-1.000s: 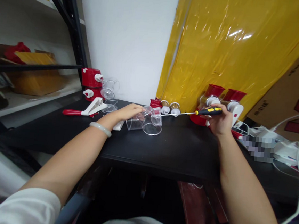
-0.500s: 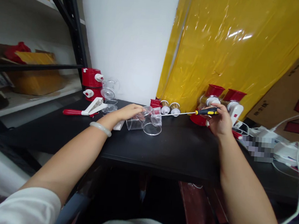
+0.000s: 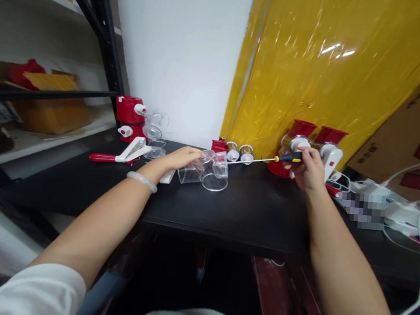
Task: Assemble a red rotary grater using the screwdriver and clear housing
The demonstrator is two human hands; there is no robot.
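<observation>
My left hand (image 3: 180, 158) rests on a clear plastic housing (image 3: 206, 172) lying on the black table (image 3: 227, 208), fingers curled over its top. A pale bracelet (image 3: 141, 181) circles that wrist. My right hand (image 3: 310, 170) is closed round the black and yellow handle of a screwdriver (image 3: 264, 160). Its thin metal shaft points left, with the tip near the clear housing. Just behind my right hand stand two red and white grinder units (image 3: 312, 142).
A red unit with white knobs (image 3: 129, 117), a clear cone part (image 3: 154, 130) and a red-handled white crank (image 3: 122, 154) lie at the back left. Small metal drums (image 3: 240, 153) sit by the yellow sheet. White cables and adapters (image 3: 393, 208) crowd the right. A black shelf rack stands left.
My right hand has lowered the screwdriver handle a little and shifted its grip. My left hand and the clear housing have stayed put.
</observation>
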